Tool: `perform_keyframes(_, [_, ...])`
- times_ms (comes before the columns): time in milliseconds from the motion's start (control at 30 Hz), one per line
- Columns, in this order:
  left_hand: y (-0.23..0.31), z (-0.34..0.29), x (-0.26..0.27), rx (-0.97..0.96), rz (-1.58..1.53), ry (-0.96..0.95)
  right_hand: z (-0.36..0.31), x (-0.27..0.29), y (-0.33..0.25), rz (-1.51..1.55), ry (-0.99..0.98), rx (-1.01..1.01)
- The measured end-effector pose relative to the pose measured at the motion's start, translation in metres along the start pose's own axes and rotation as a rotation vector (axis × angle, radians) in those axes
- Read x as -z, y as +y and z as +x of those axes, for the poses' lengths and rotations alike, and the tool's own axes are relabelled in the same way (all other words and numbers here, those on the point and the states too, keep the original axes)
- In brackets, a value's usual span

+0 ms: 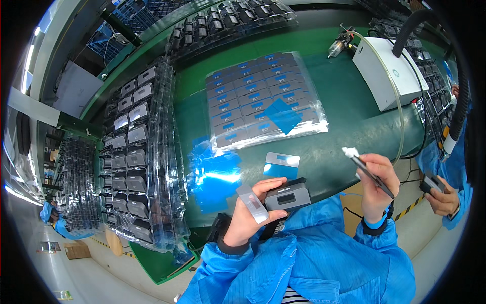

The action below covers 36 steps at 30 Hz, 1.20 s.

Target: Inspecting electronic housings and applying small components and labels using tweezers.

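Near the table's front edge, my left hand (242, 223) is closed around a small dark-grey device (296, 198) with a black display window. The same hand also holds a thin silver-grey cover plate (251, 203) with a small window, beside the device. To the right, my right hand (380, 183) grips a slim black tool (373, 176), held slanting up and left. A white tuft (350, 151) sits at its tip, apart from the device. Just beyond my left hand, another silver cover plate (282, 159) lies on the green table, blue film on its lower part.
A clear tray (320, 126) holds rows of grey plates, with blue film (283, 116) on top. Blue film sheets (212, 190) lie left of my hands. Stacked trays of devices (174, 202) stand further left. A white box (387, 76) is at right, near a co-worker's hand (442, 202).
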<state>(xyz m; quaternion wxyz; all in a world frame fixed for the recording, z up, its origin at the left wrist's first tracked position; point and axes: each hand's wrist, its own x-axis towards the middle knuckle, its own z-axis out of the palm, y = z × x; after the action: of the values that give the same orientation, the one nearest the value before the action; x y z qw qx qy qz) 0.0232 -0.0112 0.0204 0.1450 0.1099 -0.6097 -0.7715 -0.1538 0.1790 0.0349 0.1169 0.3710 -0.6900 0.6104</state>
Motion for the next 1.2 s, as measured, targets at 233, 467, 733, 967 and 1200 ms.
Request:
perform_keyframes(233, [0.001,-0.001,0.001,-0.006,0.023,0.008,0.019,-0.009,0.036,-0.460,0.077,0.101])
perform_keyframes(467, [0.004,-0.008,0.006,-0.014,0.067,0.061,0.020,-0.010,0.044,-0.951,-0.296,0.073])
perform_keyframes(733, [0.005,-0.020,0.021,-0.010,0.114,0.211,0.003,-0.047,-0.012,-0.478,-0.386,0.058])
perform_keyframes(967, [0.005,-0.027,0.032,-0.066,0.204,0.271,0.000,-0.080,-0.052,-0.127,-0.378,-0.004])
perform_keyframes(1200, [0.008,-0.018,0.023,-0.341,0.739,0.756,-0.022,-0.120,-0.078,0.140,-0.648,-0.011])
